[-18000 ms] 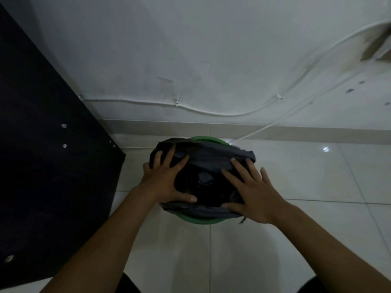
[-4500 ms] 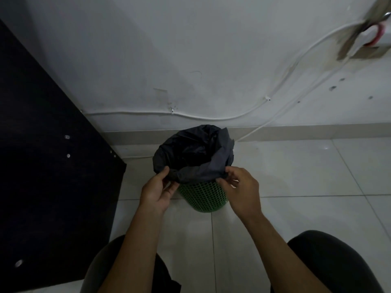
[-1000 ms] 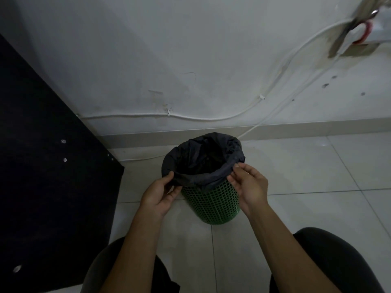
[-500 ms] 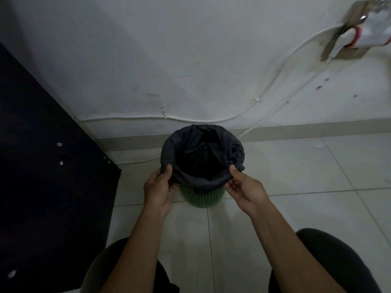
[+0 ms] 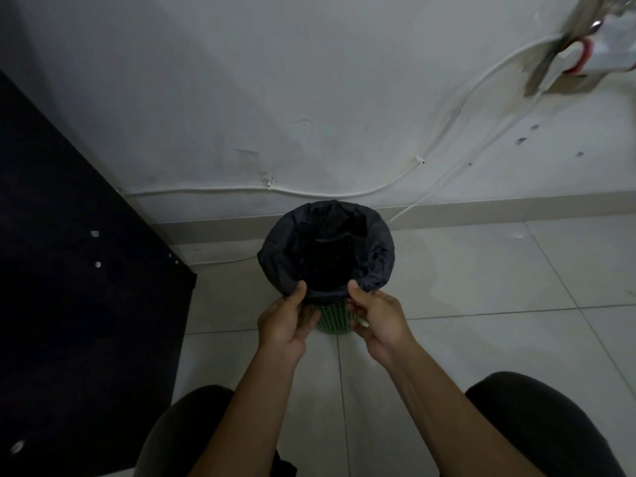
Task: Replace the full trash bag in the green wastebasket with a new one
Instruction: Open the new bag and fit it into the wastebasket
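A green mesh wastebasket (image 5: pixel 334 318) stands on the tiled floor near the wall. A black trash bag (image 5: pixel 375 249) lines it, its mouth open and its edge folded over the rim all around. My left hand (image 5: pixel 287 320) pinches the folded bag edge at the near left of the rim, thumb on top. My right hand (image 5: pixel 377 316) pinches the same edge at the near right. Only a strip of green mesh shows between my hands; the bag's inside is dark.
A black cabinet panel (image 5: pixel 69 304) stands close on the left. White cables (image 5: pixel 309 192) run along the wall behind the basket, and one trails on the floor. A wall socket with a plug (image 5: pixel 578 60) is at the upper right. My knees are at the bottom.
Both hands have slid from the sides of the rim toward the near edge and now sit closer together. The bag edge lies further down over the rim.
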A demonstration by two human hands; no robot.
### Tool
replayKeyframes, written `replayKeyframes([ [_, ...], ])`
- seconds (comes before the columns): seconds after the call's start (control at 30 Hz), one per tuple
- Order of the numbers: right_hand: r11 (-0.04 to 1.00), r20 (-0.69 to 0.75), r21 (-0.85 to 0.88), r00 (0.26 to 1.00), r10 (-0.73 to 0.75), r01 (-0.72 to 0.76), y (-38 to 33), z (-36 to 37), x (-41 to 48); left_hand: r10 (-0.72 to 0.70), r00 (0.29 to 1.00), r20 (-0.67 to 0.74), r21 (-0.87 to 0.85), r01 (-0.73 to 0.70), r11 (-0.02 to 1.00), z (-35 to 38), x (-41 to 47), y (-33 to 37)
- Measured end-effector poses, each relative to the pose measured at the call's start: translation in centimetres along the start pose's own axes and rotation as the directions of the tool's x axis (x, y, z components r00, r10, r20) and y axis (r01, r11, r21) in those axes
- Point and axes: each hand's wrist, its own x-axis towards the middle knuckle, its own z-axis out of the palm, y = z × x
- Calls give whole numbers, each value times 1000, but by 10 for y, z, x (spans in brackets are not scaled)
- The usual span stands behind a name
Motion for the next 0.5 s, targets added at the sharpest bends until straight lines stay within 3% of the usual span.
replayKeyframes([
  [0.2,994,-55,-76,995,-85,81,7,0,3,-18,999,33,-120,22,993,-1,10,3],
  [0.37,988,-57,133,996,-67,74,7,-2,8,-25,996,80,-138,36,990,4,10,3],
  [0.5,965,21,262,1000,10,-15,6,-2,10,9,997,80,-158,4,987,4,11,7],
])
